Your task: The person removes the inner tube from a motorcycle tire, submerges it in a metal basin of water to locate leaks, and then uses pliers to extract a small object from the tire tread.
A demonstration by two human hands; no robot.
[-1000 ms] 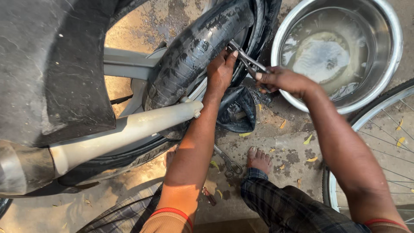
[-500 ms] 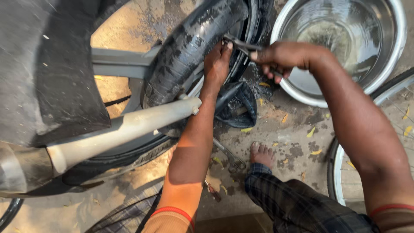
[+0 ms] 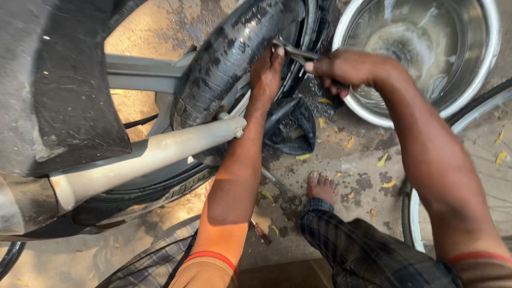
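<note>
A wet black motorcycle tyre [image 3: 229, 58] fills the top middle of the head view. My left hand [image 3: 265, 74] presses its fingers against the tyre's tread. My right hand [image 3: 346, 69] grips the handles of metal pliers [image 3: 294, 52], whose jaws touch the tyre just above my left fingertips. A red band circles each of my forearms.
A large steel basin [image 3: 482, 69] with water stands at the top right. A grey swing arm [image 3: 160, 152] and dark mudguard [image 3: 48, 80] lie left. Scissors [image 3: 282, 194] rest on the wet ground near my bare foot [image 3: 321, 186]. A bicycle wheel [image 3: 413, 229] is at right.
My right hand with the pliers has moved left and up along the tyre, closer to my left fingers. The view has shifted slightly toward the wheel.
</note>
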